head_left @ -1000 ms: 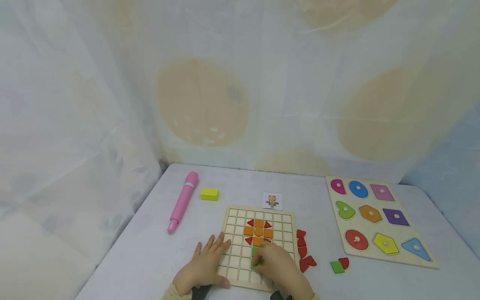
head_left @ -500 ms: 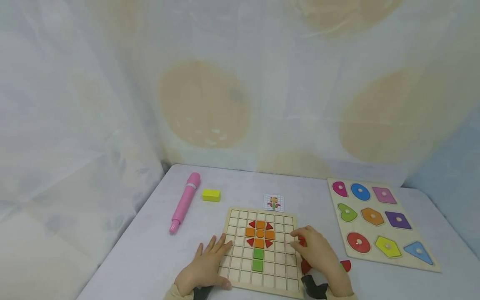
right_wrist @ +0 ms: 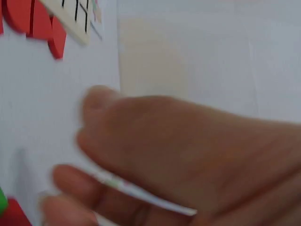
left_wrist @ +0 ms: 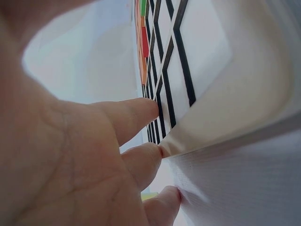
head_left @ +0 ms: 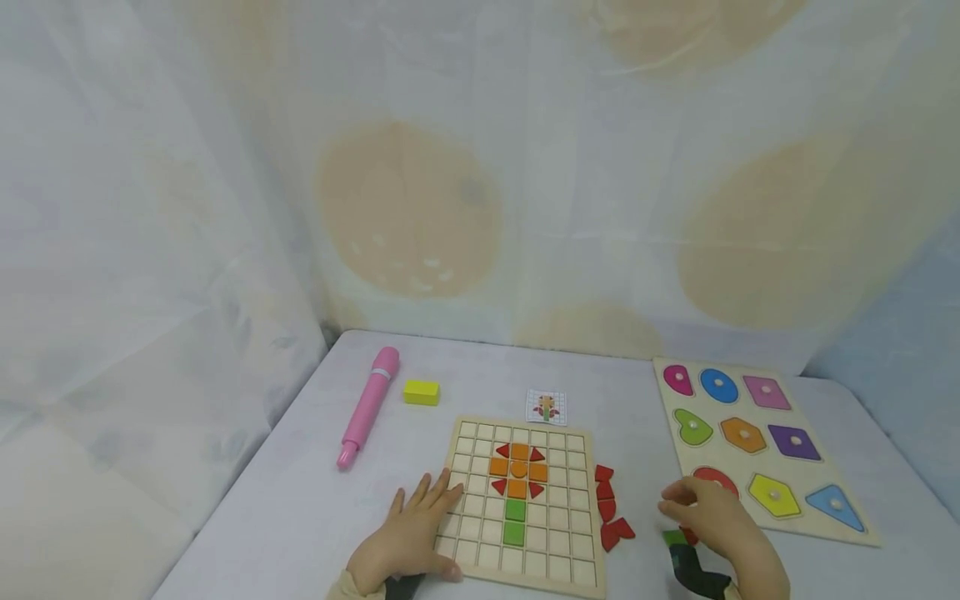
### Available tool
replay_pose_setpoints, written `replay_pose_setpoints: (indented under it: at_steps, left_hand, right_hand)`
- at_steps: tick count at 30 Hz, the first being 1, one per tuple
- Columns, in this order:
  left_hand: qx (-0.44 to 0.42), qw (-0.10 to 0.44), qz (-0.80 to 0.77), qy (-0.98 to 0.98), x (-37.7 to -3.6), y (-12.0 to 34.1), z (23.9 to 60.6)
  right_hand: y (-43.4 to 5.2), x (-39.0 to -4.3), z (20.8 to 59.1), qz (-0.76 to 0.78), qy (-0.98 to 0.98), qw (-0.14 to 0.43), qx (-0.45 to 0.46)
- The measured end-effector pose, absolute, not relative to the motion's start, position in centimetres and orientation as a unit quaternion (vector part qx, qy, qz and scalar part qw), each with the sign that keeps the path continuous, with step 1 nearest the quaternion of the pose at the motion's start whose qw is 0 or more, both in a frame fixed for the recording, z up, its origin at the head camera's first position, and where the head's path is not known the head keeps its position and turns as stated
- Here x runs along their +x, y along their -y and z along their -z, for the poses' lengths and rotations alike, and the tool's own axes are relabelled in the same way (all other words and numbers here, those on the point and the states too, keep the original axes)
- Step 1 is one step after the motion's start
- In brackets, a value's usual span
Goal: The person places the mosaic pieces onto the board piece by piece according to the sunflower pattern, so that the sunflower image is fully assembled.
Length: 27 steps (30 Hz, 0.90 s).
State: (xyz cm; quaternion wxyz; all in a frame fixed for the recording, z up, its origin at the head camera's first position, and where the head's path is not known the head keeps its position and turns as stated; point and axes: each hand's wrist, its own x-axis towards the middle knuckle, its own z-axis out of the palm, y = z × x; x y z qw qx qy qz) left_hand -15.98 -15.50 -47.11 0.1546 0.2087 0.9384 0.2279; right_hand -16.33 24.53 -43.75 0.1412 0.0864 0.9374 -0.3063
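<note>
My left hand [head_left: 408, 533] rests with spread fingers on the left edge of a wooden grid board [head_left: 558, 542]. In the left wrist view, its fingertips touch the board's rim and the tabletop beside it. On the grid, orange tiles [head_left: 519, 469] and red triangles form a flower shape above two green square tiles [head_left: 514, 522]. My right hand [head_left: 716, 518] is above the table right of the board, fingers loosely bent and holding nothing. Just below it lie a green tile [head_left: 674, 538] and a red piece [right_wrist: 15, 214], partly hidden by hand and wrist strap.
Several red pieces [head_left: 606, 507] lie along the board's right edge. Behind the board is a small pattern card [head_left: 546, 407]. A knobbed shape puzzle [head_left: 708, 450] lies at the right. At the back left are a yellow block [head_left: 422, 393] and a pink tube-like toy [head_left: 367, 408].
My right hand has left the lower green tile on the grid and moved right, past the red pieces, to the loose green and red pieces. The left hand has stayed in place.
</note>
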Motion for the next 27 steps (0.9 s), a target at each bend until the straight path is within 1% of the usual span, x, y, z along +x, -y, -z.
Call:
replay_pose_setpoints:
  at_steps: [3, 10, 14, 20, 27]
  left_hand:
    - [0.208, 0.156, -0.227, -0.938, -16.0, 15.6, 47.2]
    - [0.207, 0.154, -0.227, -0.939, -16.0, 15.6, 47.4]
    - [0.207, 0.152, -0.224, -0.94, -16.0, 15.6, 47.3]
    - [0.209, 0.154, -0.23, -0.938, -16.0, 15.6, 47.2]
    - [0.207, 0.155, -0.233, -0.937, -16.0, 15.5, 47.2]
  right_hand:
    - [-25.9, -15.8, 44.1, 0.308, -0.929, 0.175, 0.102]
    - [-28.7, -14.6, 44.6, 0.298, -0.923, 0.208, 0.128]
    - [-29.6, -14.4, 44.9, 0.32, -0.91, 0.222, 0.144]
    - [-29.3, -14.6, 45.3, 0.347, -0.899, 0.232, 0.131]
    - [-27.0, -15.5, 45.5, 0.335, -0.905, 0.227, 0.128]
